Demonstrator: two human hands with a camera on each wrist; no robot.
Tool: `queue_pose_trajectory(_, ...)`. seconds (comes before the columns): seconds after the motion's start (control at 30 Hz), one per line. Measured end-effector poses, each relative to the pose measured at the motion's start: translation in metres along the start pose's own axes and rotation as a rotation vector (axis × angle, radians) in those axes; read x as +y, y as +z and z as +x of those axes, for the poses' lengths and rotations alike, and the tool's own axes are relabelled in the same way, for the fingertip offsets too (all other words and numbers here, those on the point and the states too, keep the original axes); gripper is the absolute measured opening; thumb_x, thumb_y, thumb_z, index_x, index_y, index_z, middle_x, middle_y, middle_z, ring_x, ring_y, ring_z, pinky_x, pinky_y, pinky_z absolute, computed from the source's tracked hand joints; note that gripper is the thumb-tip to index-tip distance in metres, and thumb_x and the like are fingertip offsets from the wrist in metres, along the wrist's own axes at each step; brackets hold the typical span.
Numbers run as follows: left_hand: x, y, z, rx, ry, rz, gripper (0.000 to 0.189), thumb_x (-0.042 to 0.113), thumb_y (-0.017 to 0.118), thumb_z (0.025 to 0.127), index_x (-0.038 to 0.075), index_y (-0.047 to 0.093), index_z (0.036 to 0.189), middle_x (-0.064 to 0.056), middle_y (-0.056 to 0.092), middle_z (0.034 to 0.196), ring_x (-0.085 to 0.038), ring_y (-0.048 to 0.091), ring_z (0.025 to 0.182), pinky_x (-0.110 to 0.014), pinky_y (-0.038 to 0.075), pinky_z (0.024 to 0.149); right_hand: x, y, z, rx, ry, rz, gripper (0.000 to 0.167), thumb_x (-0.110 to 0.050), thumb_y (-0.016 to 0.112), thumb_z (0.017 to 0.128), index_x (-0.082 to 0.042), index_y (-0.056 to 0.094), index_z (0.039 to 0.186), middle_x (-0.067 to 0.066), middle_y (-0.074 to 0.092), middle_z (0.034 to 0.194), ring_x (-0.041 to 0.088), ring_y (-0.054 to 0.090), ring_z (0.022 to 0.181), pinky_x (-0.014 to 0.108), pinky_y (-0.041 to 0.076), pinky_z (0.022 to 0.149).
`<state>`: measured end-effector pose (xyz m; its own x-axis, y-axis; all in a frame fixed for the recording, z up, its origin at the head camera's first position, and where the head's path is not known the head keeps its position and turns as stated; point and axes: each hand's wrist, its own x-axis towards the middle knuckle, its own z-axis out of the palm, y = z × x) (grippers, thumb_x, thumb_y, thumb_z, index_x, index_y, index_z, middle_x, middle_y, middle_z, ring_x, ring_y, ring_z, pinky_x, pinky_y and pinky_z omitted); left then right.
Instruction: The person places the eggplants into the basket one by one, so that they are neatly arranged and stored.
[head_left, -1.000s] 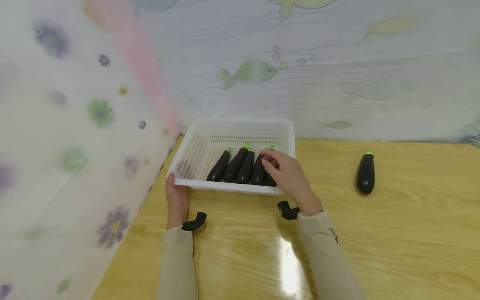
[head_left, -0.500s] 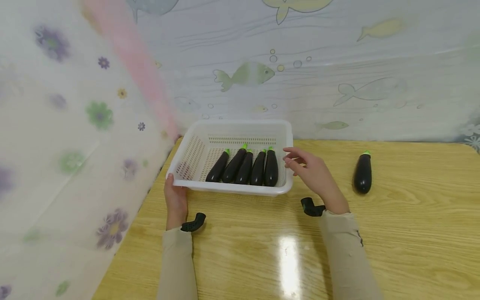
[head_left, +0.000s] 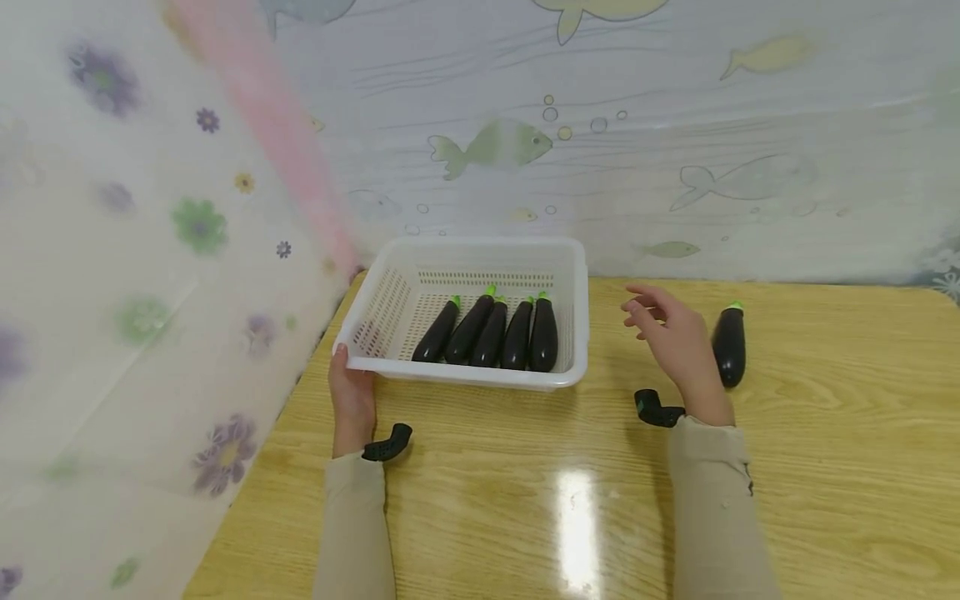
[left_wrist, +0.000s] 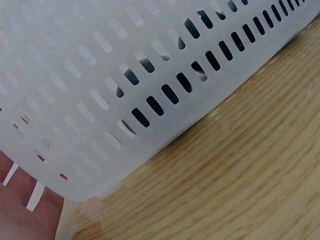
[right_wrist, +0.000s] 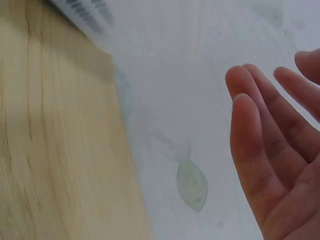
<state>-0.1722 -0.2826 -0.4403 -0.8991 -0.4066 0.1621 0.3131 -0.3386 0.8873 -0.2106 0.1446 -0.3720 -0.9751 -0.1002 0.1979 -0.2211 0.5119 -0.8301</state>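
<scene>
A white plastic basket with slotted walls stands at the back left of the table, several dark eggplants lying side by side in it. My left hand grips its near left corner, thumb at the rim. In the left wrist view, fingers show against the outside of the slotted wall. Right of the basket, my right hand is above the table with relaxed, slightly bent fingers and holds nothing. Just beyond it lies a single eggplant with a green stem, its left side partly covered by the hand.
The wooden table reaches from the left wall covering to the right side of the view. A printed fish curtain hangs along its back edge. Black wrist cameras sit on both wrists.
My right hand has moved out of the basket and to the right, close to the lone eggplant. The rightmost eggplant in the basket is uncovered. My left hand and the basket stay put.
</scene>
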Motion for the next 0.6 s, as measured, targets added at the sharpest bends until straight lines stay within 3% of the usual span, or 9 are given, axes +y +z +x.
queue_pose_trajectory(0.2,-0.001,-0.001,-0.001,0.009,-0.004,-0.003,0.048,0.037,0.043,0.090,0.012,0.042,0.131,-0.008,0.042,0.133,-0.021,0.037,0.122,-0.038,0.024,0.100,0.014,-0.014,-0.005,0.155,0.057,0.023,0.039,-0.041,0.041,0.092,-0.024,0.050,0.125,0.003,0.061,0.105,0.005,0.057,0.079,0.025,0.047,0.065)
queue_pose_trajectory(0.47,0.000,0.002,-0.002,0.010,-0.010,-0.003,0.048,0.038,0.043,0.091,0.012,0.042,0.131,-0.008,0.042,0.133,-0.021,0.038,0.122,-0.038,0.024,0.100,0.028,-0.022,-0.006,0.556,0.130,0.345,0.032,-0.033,0.050,0.089,-0.021,0.057,0.117,0.005,0.059,0.107,0.016,0.055,0.091,0.021,0.041,0.073)
queue_pose_trajectory(0.6,0.001,0.003,-0.002,0.019,-0.012,0.001,0.047,0.037,0.043,0.090,0.012,0.043,0.130,-0.008,0.042,0.132,-0.022,0.038,0.121,-0.038,0.024,0.100,0.033,-0.029,-0.007,0.698,0.171,0.391,0.028,-0.030,0.052,0.089,-0.019,0.059,0.114,0.003,0.057,0.109,0.012,0.051,0.096,0.022,0.036,0.079)
